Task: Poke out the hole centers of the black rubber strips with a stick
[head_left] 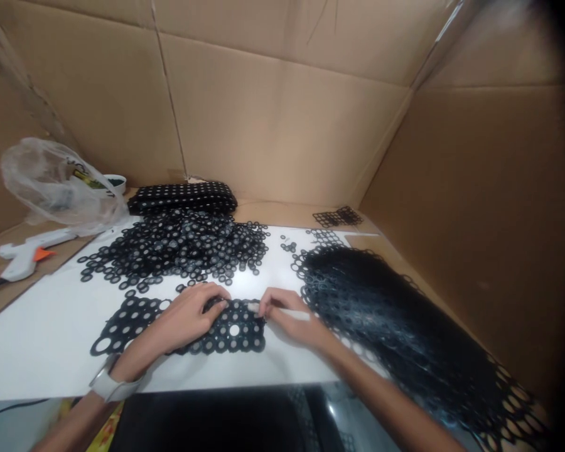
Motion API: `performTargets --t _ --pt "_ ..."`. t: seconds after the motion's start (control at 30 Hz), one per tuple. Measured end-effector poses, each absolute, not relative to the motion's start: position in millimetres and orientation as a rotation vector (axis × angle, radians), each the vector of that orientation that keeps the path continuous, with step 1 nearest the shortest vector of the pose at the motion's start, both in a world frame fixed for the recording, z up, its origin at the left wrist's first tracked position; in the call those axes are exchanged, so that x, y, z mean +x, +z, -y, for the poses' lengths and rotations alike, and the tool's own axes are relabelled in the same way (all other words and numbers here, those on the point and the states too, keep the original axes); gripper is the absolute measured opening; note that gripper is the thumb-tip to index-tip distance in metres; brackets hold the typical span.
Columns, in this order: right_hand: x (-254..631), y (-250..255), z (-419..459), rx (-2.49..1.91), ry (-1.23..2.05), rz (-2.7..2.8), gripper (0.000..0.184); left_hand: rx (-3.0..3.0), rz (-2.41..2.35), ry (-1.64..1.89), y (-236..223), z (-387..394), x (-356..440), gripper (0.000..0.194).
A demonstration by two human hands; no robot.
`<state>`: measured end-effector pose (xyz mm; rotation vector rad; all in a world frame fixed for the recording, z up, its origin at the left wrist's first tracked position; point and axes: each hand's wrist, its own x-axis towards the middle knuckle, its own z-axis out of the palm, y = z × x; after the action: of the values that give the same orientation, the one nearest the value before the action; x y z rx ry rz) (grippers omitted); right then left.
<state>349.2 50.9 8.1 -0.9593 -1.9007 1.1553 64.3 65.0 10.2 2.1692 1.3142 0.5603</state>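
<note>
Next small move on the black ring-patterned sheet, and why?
Probably fit a small black ring from the heap of loose black rings into the wide white opening near the right hand: its neighbours on the black ring-patterned sheet look narrower, as if ring-filled.

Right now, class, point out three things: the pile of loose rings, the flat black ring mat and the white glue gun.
Ring pile point(183, 248): head view, mid-heap.
Ring mat point(245, 330): head view, right part.
Glue gun point(21, 262): head view, white body.
</note>
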Motion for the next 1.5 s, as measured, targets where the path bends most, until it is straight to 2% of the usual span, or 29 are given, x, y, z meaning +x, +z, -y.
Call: performTargets --t 0.6,0.87,1.07,1.23,1.5 --pt "350.8 11.3 -41.8 -0.949 1.075 2.009 0.021 2.178 -1.303 0.669 2.7 -67.8 82.3 0.028" --pt "341.0 18.1 -39.1 -0.874 0.795 2.234 0.027 2.139 -1.247 0.686 4.4 -68.7 84.3 0.026" --pt "359.6 12.6 -39.5 -0.929 0.959 2.001 0.026 2.105 -1.264 0.577 7.9 -70.1 83.2 0.029" --pt "371.5 7.5 -36.0 -0.978 0.929 1.986 0.026 2.164 -1.33 0.464 12.9 -71.1 96.0 0.036" --pt "371.5 8.7 -33.9 -0.933 0.919 1.962 0.028 2.075 -1.215 0.597 3.9 -72.5 101.8 0.029"
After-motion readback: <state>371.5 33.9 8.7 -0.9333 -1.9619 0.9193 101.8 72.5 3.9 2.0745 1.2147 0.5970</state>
